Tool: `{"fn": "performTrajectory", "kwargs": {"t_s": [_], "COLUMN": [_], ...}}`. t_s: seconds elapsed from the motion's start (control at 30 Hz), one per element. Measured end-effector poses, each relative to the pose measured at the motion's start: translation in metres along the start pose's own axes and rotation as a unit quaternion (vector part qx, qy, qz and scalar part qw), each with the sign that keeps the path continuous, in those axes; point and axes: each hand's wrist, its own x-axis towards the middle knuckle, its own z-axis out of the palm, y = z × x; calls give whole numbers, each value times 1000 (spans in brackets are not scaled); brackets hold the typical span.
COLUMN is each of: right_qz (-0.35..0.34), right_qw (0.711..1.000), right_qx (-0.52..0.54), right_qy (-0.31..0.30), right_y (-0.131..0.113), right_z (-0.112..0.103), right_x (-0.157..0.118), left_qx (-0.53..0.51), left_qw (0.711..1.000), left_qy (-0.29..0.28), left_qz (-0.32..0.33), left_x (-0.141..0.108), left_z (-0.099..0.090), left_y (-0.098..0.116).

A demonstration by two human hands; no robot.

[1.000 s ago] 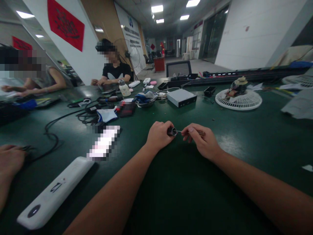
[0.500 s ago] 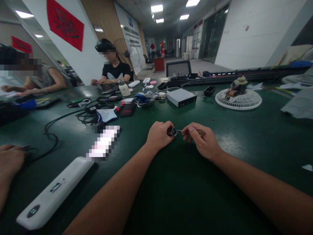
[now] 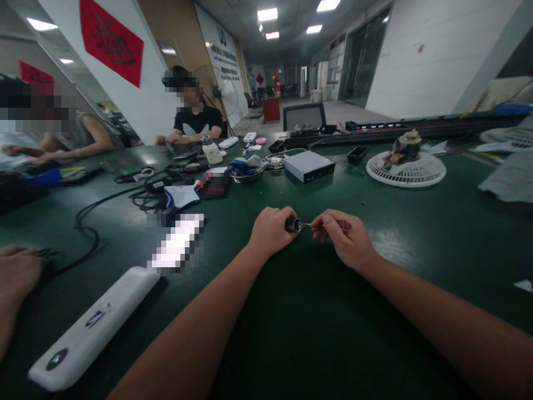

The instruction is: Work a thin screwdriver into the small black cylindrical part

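Near the middle of the green table (image 3: pixel 316 333), my left hand (image 3: pixel 270 230) is closed around a small dark cylinder (image 3: pixel 293 224), its round open end facing right. My right hand (image 3: pixel 343 236) pinches a thin tool (image 3: pixel 306 224) with a brownish handle, mostly hidden by the fingers. The metal shaft points left, and its tip is at the cylinder's open end; whether it reaches inside is too small to tell.
Left lie a white oblong device (image 3: pixel 95 328), a bright phone-like screen (image 3: pixel 179 241) and black cables (image 3: pixel 89 222). Another person's hand (image 3: pixel 19 272) rests at the left edge. Beyond are a silver box (image 3: pixel 310 165) and a white fan grille (image 3: pixel 406 169).
The cylinder's open end has turned slightly, and the tool's shaft is tilted a little differently at it. Both my hands stay in nearly the same place.
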Motion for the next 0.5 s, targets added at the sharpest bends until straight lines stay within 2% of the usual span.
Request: {"fn": "performTrajectory", "kwargs": {"t_s": [0.23,0.43,0.5], "right_qz": [11,21,23], "right_qw": [998,1000,1000], "right_qx": [26,5,14], "right_qy": [-48,2,-5], "right_y": [2,3,2], "right_z": [0,1,1], "right_x": [-1,0,0], "left_qx": [5,5,5], "left_qw": [1000,1000,1000], "left_qy": [-3,-18,-10], "left_qz": [3,9,6], "left_x": [0,0,0], "left_z": [1,0,0], "left_y": [0,0,0]}}
